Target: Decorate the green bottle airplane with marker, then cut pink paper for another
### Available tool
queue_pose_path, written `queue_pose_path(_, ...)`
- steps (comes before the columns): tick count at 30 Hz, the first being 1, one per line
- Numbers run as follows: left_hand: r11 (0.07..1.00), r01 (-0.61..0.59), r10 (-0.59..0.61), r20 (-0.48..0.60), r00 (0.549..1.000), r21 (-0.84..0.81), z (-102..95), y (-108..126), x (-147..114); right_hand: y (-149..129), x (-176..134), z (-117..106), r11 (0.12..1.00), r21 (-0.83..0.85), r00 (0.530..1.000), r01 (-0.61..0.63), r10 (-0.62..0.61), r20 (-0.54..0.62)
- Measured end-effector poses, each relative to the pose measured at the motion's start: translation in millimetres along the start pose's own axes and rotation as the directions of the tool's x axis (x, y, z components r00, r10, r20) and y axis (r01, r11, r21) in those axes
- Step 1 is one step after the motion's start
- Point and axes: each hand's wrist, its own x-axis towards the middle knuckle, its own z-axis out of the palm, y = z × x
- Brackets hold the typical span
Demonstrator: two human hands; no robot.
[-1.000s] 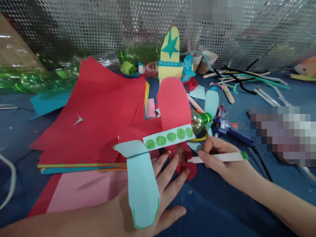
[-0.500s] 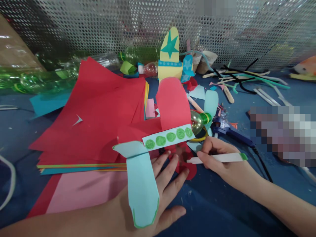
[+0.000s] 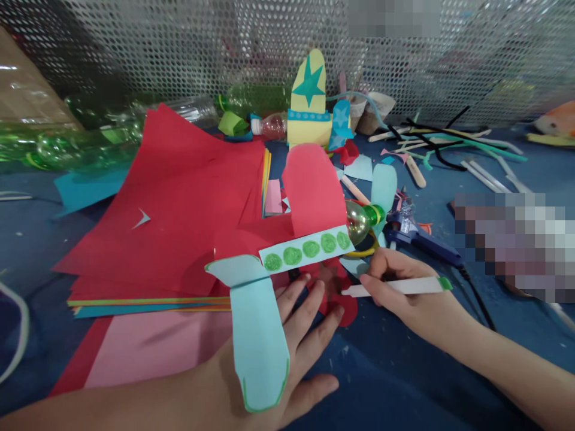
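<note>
A white marker with a green end (image 3: 404,287) is pinched in my right hand (image 3: 417,299). Its tip touches the red paper cut-out (image 3: 345,305), where a star shape shows faintly coloured in. My left hand (image 3: 296,335) lies flat with fingers spread, their tips pressing that red piece. Over the left hand sticks out the light blue paper wing (image 3: 260,341) of a plane model made from a green bottle (image 3: 359,221) and red paper. A strip with several green dots (image 3: 309,249) runs along the model's side, and a rounded red wing (image 3: 314,188) rises beyond it.
To the left lies a stack of red paper (image 3: 179,197) with pink sheets (image 3: 166,347) beneath. A glue gun (image 3: 422,242) with its cord rests at right, near a blurred-out object (image 3: 516,245). Behind stand a yellow model with a star (image 3: 309,90), plastic bottles (image 3: 256,102) and a perforated metal panel (image 3: 179,54).
The marker and my right hand have shifted very slightly to the right. My left hand stays in place; the red wing tilts a little to the left.
</note>
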Motion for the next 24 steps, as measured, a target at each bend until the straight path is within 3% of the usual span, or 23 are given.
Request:
queue_pose_path(7, 0.998, -0.045, 0.044, 0.023, 0.999, 0.041, 1.0, -2.2, -0.4, -2.5, 2.5, -0.2, 1.0, 0.005, 1.0, -0.011, 0.011, -0.018)
queue_pose_path(24, 0.999, -0.015, 0.016, -0.013, 1.0, 0.05, -2.1, -0.1, 1.1, -4.7, 3.1, -0.3, 1.0, 0.023, 1.0, -0.009, 0.009, -0.011)
